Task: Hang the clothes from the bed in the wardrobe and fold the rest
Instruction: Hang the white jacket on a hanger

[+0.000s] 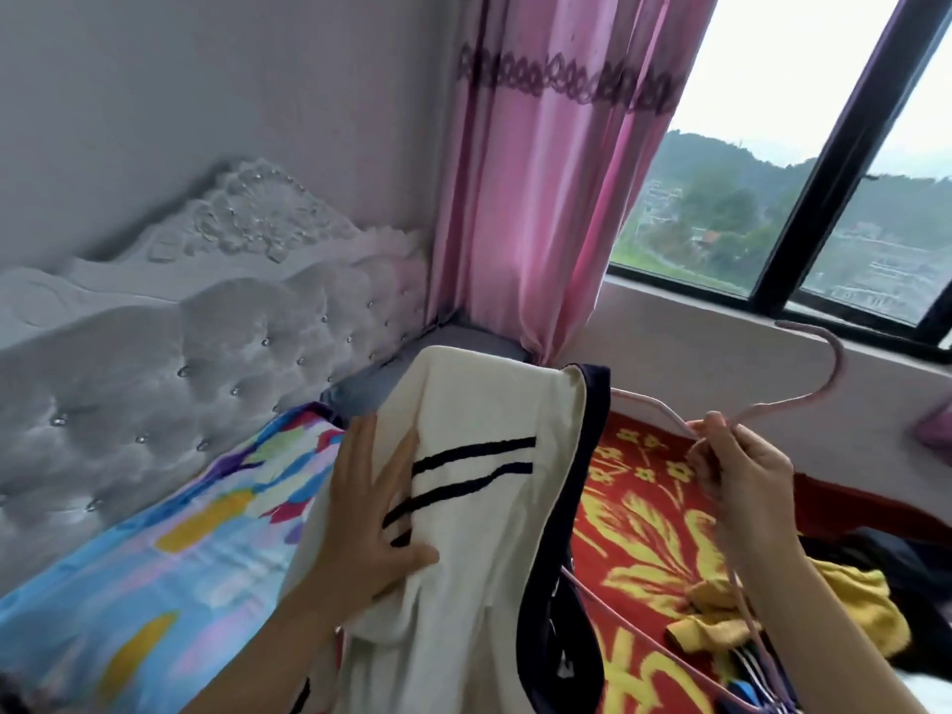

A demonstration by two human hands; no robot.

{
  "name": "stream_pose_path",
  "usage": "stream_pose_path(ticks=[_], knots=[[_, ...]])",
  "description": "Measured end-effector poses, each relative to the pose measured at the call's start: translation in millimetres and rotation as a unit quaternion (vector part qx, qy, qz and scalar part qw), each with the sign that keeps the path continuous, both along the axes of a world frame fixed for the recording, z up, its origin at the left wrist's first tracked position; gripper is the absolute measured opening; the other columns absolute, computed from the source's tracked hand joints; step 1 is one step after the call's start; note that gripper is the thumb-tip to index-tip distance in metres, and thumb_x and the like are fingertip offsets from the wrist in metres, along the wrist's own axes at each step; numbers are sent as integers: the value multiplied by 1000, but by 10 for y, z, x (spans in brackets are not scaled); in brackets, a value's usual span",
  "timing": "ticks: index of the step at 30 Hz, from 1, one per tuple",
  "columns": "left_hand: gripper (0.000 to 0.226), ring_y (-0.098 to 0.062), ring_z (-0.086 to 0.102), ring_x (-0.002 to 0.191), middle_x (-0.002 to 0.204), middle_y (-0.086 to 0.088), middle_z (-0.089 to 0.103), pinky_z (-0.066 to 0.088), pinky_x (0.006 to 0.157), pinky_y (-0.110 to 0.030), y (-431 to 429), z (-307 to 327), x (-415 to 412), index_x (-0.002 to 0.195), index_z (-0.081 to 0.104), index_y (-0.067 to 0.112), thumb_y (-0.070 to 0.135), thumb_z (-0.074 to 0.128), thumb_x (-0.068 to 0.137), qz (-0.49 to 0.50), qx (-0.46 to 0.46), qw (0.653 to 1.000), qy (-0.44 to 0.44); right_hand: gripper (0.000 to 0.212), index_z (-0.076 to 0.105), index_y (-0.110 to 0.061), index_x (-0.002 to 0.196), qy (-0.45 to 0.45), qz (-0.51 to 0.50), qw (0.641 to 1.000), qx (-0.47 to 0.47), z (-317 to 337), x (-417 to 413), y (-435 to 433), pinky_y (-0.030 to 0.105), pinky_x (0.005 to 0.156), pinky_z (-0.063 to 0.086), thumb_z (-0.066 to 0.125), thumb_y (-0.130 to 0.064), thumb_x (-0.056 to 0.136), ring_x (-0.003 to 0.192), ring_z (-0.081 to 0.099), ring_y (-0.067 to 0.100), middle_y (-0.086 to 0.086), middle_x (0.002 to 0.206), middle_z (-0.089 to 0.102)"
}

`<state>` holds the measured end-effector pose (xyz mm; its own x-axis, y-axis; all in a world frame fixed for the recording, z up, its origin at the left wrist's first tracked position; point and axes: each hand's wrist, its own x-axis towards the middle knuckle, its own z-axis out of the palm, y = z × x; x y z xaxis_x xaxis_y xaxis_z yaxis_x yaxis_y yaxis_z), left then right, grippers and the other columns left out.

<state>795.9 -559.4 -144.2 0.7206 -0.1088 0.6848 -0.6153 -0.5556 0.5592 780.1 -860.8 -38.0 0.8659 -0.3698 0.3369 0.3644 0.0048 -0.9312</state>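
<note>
A cream knit top [479, 507] with dark navy trim and two dark stripes hangs over one arm of a pink hanger [803, 394], held up above the bed. My left hand [376, 512] lies flat on the sleeve with fingers spread. My right hand [742, 466] pinches the hanger at the base of its hook. The hanger's left arm is hidden inside the top. A yellow garment [855, 605] and dark clothes [886, 553] lie on the bed at the right.
The bed carries a blue patterned sheet [154, 569] and a red and yellow blanket [649, 533]. A white tufted headboard [180, 342] is at the left, a pink curtain [541, 172] and a window [824, 188] behind. More hangers [762, 682] lie at the lower right.
</note>
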Motion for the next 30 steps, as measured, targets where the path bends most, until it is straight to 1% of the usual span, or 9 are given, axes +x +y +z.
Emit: stream_pose_path(ticks=[4,9,12,14,17,19,24,28,30], knots=[[109,-6,3,140,149,18,-4,-5,109,-11,-83,-101,-4,140,-4,40,96,34,54,5,-33,993,112,27,65,-13,70,-3,-21,1000,-7,46,-29,-34,12,38,28,53,-22,93,41,35,2,-7,46,45],[116,-9,-12,138,147,10,-17,-11,107,-14,-243,-32,285,139,-12,32,92,35,52,42,41,986,157,25,65,-11,74,-7,-25,1000,-11,51,-33,-52,11,38,28,53,-21,93,39,36,1,-8,44,45],[70,-20,6,143,154,-2,6,5,113,-27,-414,-34,348,146,20,12,43,51,91,-4,-11,986,169,25,64,-10,73,0,-26,1000,-9,-3,-48,-91,11,37,27,53,-21,94,39,34,1,-7,44,45],[44,-26,34,134,141,-9,40,23,108,-23,-480,-7,361,137,40,1,3,51,94,-13,-142,974,174,25,65,-11,73,1,-33,999,-12,-41,-72,-147,11,38,27,54,-20,93,39,34,1,-7,44,45],[6,-21,53,86,85,-6,57,41,69,-21,-357,222,438,90,57,9,8,52,93,12,-280,939,198,25,66,-11,73,11,-42,999,-26,-93,-99,-282,13,39,33,55,-20,92,41,40,2,-6,46,48],[22,-16,41,65,66,0,44,32,53,-18,-215,445,555,75,42,15,26,58,84,26,-238,954,182,25,66,-10,73,24,-49,998,-35,-126,-115,-405,13,39,35,55,-21,92,41,41,2,-6,47,49],[36,-10,29,57,64,5,35,30,49,-13,-96,1150,629,71,33,21,29,65,58,-13,-136,982,133,25,65,-8,76,30,-52,997,-44,-247,-150,-603,10,36,31,52,-20,94,37,37,0,-6,43,47],[60,-9,54,90,97,-2,57,45,79,-19,-28,1569,663,104,46,35,26,77,52,-155,-37,961,227,26,64,-9,75,28,-57,997,-42,-343,-128,-727,11,38,29,51,-22,94,40,35,0,-7,46,45],[75,9,52,95,103,6,56,42,80,-10,-19,1686,659,124,46,38,29,81,58,-174,23,955,240,28,62,-10,70,27,-51,998,-19,-416,-96,-761,11,37,27,52,-23,93,39,33,1,-5,47,44]])
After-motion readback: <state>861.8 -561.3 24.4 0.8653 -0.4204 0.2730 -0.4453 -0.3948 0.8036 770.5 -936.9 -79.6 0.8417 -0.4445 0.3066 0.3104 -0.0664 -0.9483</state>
